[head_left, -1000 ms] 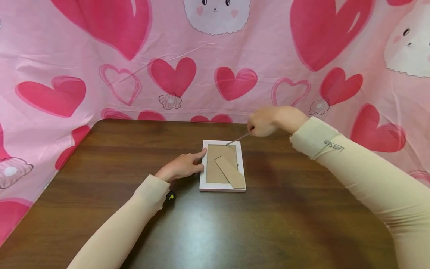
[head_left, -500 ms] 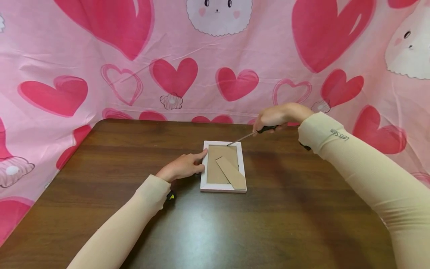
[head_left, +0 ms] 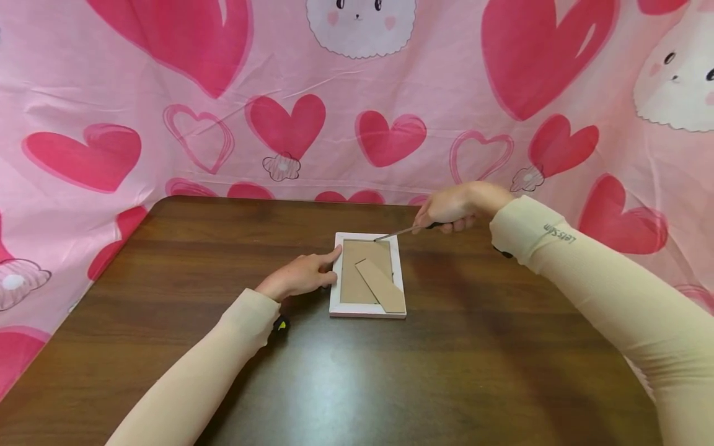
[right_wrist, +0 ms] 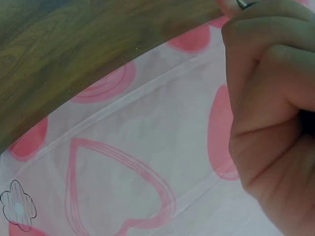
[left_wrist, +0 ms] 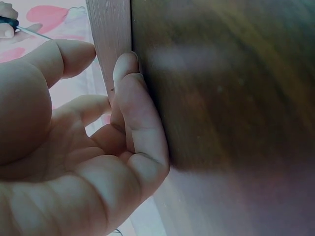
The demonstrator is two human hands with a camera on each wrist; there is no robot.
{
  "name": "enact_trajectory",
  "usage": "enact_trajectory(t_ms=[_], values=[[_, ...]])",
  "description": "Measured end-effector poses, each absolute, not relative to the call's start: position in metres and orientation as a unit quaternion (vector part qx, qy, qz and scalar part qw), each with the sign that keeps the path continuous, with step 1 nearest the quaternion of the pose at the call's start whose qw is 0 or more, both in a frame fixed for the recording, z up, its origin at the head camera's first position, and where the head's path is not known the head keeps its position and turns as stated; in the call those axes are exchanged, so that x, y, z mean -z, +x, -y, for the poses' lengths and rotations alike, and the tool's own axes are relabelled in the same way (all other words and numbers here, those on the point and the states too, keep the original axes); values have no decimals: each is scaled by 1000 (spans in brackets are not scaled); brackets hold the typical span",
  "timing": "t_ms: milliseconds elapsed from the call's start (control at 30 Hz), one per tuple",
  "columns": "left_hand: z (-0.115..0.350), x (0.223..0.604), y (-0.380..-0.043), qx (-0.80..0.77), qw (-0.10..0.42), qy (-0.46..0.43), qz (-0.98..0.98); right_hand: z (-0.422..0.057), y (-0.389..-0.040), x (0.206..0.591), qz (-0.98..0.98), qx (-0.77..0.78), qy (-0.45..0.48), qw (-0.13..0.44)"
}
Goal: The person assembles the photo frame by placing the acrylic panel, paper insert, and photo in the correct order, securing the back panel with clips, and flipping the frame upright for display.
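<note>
A white picture frame (head_left: 337, 291) lies back up on the table, a tan backing board (head_left: 352, 291) inside it. Its stand leg (head_left: 385, 288) slants across the lower right. My left hand (head_left: 301, 274) steadies the frame's left side, the index finger on the border; in the left wrist view, its fingers (left_wrist: 142, 110) press against the side edge. Beyond the far right corner, my right hand (head_left: 450, 207) grips a screwdriver (head_left: 404, 231) with a thin metal shaft and dark handle. The screwdriver's tip touches the top inner edge of the border. The right wrist view shows curled fingers (right_wrist: 275, 88) hiding most of the handle.
The brown wooden table (head_left: 268, 384) extends around the frame on every side. Behind it hangs a pink cloth (head_left: 346, 80) printed with hearts, close to the table's back edge. A small black object (head_left: 281, 323) shows under the left cuff.
My right hand shifted right and turned, then lowered slightly, so the screwdriver now lies flatter. Its tip stays at the frame's top inner edge. The left hand stays in place.
</note>
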State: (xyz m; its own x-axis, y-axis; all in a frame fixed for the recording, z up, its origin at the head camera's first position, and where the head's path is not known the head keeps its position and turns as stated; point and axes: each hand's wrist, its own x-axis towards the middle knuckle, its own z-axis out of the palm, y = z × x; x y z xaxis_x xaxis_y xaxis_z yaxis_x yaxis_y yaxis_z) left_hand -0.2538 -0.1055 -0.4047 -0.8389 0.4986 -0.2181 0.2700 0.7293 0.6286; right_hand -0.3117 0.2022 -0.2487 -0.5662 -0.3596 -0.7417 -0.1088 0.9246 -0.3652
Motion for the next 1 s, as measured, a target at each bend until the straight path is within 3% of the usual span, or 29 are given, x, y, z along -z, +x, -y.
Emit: enact_trajectory(t_ms=[367,667,1000], values=[[107,406,-256,-290,194,206,-914,-204,-295,266,-904,72,-201,371],[104,407,-258,-285,197,209,-914,-194,-283,271,-922,-23,-289,257],[104,407,-259,-288,193,212,-914,-178,-267,277,-937,-66,-278,199]])
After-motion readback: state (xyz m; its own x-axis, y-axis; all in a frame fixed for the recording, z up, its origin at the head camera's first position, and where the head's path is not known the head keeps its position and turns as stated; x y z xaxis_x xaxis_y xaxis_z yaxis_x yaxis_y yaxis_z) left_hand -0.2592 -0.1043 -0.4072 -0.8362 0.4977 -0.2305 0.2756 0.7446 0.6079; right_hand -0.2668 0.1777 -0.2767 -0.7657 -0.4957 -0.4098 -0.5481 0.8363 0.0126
